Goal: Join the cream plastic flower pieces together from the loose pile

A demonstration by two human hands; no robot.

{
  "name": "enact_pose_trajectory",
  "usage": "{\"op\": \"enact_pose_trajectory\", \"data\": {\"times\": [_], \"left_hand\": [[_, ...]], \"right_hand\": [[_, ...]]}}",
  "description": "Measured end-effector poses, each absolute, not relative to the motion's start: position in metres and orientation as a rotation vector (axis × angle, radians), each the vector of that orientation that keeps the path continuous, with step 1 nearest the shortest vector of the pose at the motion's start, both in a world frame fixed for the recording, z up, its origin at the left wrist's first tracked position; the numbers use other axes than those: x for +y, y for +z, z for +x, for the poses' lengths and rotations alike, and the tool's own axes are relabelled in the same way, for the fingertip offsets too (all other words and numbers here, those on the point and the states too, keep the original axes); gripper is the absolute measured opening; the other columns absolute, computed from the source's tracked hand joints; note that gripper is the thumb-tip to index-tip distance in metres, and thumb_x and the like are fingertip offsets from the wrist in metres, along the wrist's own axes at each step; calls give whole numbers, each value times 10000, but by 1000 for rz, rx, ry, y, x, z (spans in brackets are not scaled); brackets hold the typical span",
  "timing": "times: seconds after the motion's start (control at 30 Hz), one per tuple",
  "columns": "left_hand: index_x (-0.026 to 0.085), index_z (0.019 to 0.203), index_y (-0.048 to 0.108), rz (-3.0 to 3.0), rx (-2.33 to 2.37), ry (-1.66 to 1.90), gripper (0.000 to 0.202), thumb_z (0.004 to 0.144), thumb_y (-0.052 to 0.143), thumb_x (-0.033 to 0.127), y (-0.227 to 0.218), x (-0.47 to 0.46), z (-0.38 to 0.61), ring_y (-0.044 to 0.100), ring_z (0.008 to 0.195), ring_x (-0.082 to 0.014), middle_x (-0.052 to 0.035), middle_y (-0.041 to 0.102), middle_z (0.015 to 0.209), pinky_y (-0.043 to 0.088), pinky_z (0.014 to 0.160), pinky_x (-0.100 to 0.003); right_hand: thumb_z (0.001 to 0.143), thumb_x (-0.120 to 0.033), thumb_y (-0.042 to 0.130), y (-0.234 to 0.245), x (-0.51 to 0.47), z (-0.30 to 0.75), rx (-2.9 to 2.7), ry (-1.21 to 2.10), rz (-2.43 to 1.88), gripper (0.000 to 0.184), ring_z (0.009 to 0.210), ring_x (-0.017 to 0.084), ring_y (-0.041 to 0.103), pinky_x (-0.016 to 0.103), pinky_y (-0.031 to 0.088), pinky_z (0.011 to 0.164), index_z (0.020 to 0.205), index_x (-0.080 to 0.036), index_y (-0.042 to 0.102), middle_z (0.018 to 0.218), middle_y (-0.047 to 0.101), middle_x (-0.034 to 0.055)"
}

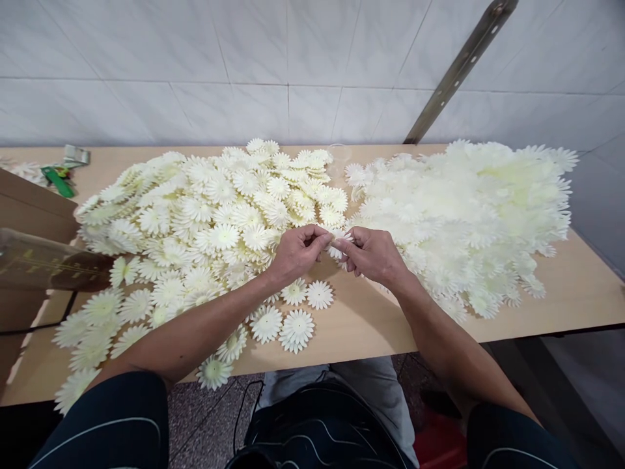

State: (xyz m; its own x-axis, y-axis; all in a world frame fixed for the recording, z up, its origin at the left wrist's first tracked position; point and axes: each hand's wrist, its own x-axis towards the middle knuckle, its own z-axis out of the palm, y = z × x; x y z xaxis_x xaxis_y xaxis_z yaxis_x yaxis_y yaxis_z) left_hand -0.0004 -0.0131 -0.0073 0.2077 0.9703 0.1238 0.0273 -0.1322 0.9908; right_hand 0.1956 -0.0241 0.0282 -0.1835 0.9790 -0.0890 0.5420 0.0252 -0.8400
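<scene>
held one pale flower in close thumb-and-finger pinches of left hand and right hand, about equally near both, round without long axis, between left heap and right heap.

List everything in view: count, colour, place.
Left flower pile: uncountable, cream, table left
Right flower pile: uncountable, paler, table right
Held flower: at least one, cream, between hands
Table: one, tan, under flowers
Wall: one, pale grey, behind
Metal strip: one, greyish, at wall
Small object: one, green, back left
Block: one, whitish, back left
Box: at least one, brown, far left
Round item: one, clear, table back
Unclear item: one, red, lower right
Floor: one, grey, below
Trousers: one pair, grey, below
Shirt: one, dark, bottom
Left hand: one, bare, at flower
Right hand: one, bare, at flower
</scene>
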Motion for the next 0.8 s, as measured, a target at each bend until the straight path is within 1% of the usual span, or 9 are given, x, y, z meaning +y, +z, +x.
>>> {"op": "enact_pose_trajectory", "data": {"times": [0.1, 0.17, 0.23, 0.33, 0.4, 0.53, 0.6, 0.7, 0.8], "left_hand": [[192, 831, 775, 1416, 1029, 1149, 316, 918, 803, 494, -8, -13, -1, 575, 520, -111, 17, 635, 571, 448, 519, -234], [193, 822, 757, 1372, 1034, 1164, 358, 906, 822, 535, -9, -11, -1, 568, 503, -106, 22, 628, 563, 440, 499, -225], [193, 822, 743, 1317, 1042, 1166, 410, 886, 841, 586, -10, -9, -2, 553, 480, -99, 25, 620, 552, 431, 477, -216], [188, 823, 734, 1274, 1025, 1133, 471, 847, 873, 638, -11, -7, -1, 543, 457, -93, 21, 620, 544, 430, 455, -207], [185, 809, 724, 1263, 998, 1095, 506, 819, 892, 663, -10, -7, 0, 548, 452, -94, 15, 625, 543, 432, 442, -202], [179, 827, 735, 1225, 968, 1010, 555, 774, 911, 703, -6, -9, 1, 566, 455, -101, 6, 636, 545, 441, 425, -194], [174, 827, 742, 1200, 972, 983, 569, 747, 926, 707, -4, -9, 2, 559, 446, -99, 8, 633, 541, 444, 420, -195], [173, 788, 733, 1176, 981, 962, 565, 725, 944, 693, -3, -9, 2, 552, 441, -93, 10, 631, 540, 449, 428, -199], [174, 780, 738, 1185, 995, 989, 543, 748, 936, 678, -6, -8, 1, 550, 447, -89, 13, 628, 539, 451, 439, -197]], "right_hand": [[928, -781, 703, 27, -22, 196, -1788, 1067, -1488, 601, 468, 163, 656, 282, 480, 478, 725, -241, 534, 608, 723, 42], [925, -772, 708, 27, -21, 196, -1789, 1112, -1420, 577, 504, 168, 679, 285, 502, 513, 768, -229, 593, 632, 732, 37], [911, -783, 715, 26, -18, 197, -1761, 1173, -1381, 587, 503, 157, 664, 282, 503, 523, 775, -218, 629, 631, 720, 32], [896, -815, 707, 26, -16, 199, -1716, 1200, -1373, 633, 486, 135, 621, 272, 485, 522, 714, -220, 591, 599, 679, 22], [888, -839, 695, 26, -15, 200, -1724, 1178, -1375, 652, 492, 132, 608, 271, 471, 524, 708, -226, 569, 595, 662, 12], [930, -872, 606, 25, -15, 201, -1857, 976, -1380, 696, 563, 132, 561, 274, 398, 557, 683, -224, 549, 605, 627, 7], [966, -867, 559, 23, -16, 200, -1927, 846, -1393, 714, 591, 129, 505, 281, 347, 576, 655, -226, 503, 595, 581, 2], [991, -835, 565, 19, -17, 199, -1966, 730, -1434, 715, 603, 124, 431, 291, 301, 591, 633, -233, 419, 572, 500, -14], [985, -823, 599, 16, -18, 199, -1917, 793, -1421, 682, 618, 136, 466, 288, 321, 590, 670, -235, 455, 599, 540, -3]]}}
